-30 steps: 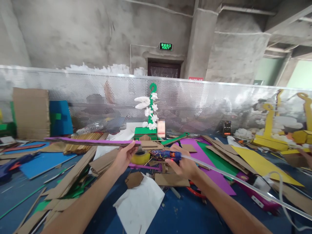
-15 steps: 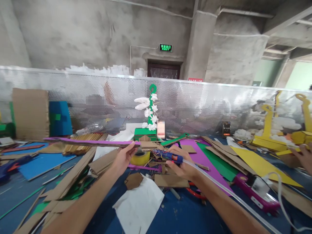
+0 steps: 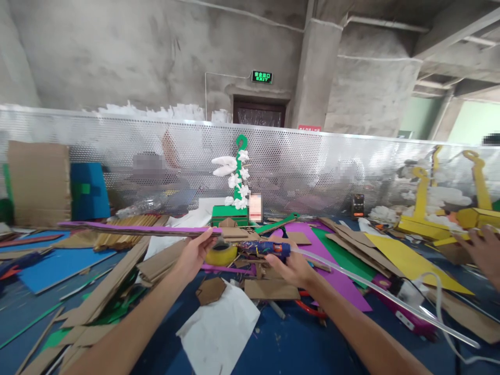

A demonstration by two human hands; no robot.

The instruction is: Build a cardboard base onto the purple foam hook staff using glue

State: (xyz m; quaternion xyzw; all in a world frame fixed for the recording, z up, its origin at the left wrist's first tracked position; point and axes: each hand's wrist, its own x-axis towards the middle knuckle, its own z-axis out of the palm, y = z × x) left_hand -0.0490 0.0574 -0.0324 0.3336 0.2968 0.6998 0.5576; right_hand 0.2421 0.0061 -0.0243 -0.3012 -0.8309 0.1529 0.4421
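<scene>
Your L hand has its fingers pinched on the purple strip, close to its R end; the strip is held up off the table, approx. level, its long part running out to your L, brown cardboard edge showing below the purple.

Your R hand is wrapped round the blue glue gun, nozzle end pointing L, near the strip's R end. Can't tell if they touch, nor if the trigger's pressed. A long clear glue stick comes out the gun's back & runs down R, alongside your R forearm.

Yellow tape roll sits just beyond your L fingers, betw. your 2 hands. Nearer you on the blue table: white paper w/ a brown cardboard hexagon at its upper edge. Straight ahead, green stand w/ white flowers up its post. On your R: purple sheet, yellow sheet, purple power strip. Far R, 1 co-worker's hand, fingers spread, by the yellow stands; can't tell if it's holding anything.
</scene>
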